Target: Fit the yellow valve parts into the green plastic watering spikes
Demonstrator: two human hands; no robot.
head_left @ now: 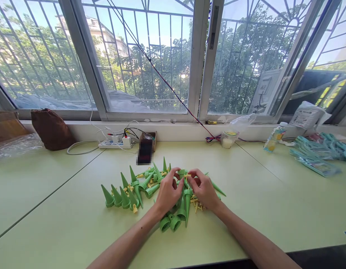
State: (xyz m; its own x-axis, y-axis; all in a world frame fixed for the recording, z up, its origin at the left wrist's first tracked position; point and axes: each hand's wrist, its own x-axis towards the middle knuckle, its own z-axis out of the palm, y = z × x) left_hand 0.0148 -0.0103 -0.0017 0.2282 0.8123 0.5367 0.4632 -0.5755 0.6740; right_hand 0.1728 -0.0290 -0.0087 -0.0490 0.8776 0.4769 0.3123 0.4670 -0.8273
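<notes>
Over a pile of green plastic cones, my left hand (170, 188) is closed around a green cone (181, 172), its wide ribbed end up. My right hand (203, 188) pinches a small yellow plastic valve (187, 175) right by that cone's wide end; whether the two touch I cannot tell. Below the hands lie several loose green cones (187, 203), some with open round ends facing me. Small yellow valves (199, 206) are heaped under my right hand. To the left, several cones (107, 196) stand point up, with yellow pieces beside some. The hands hide part of the pile.
A power strip (114, 143) with cables and a small box (153, 139) sit near the sill. A brown bag (51, 129) stands at left. Toward the right are a jar (228, 139), a bottle (275, 137) and bagged teal items (321, 151).
</notes>
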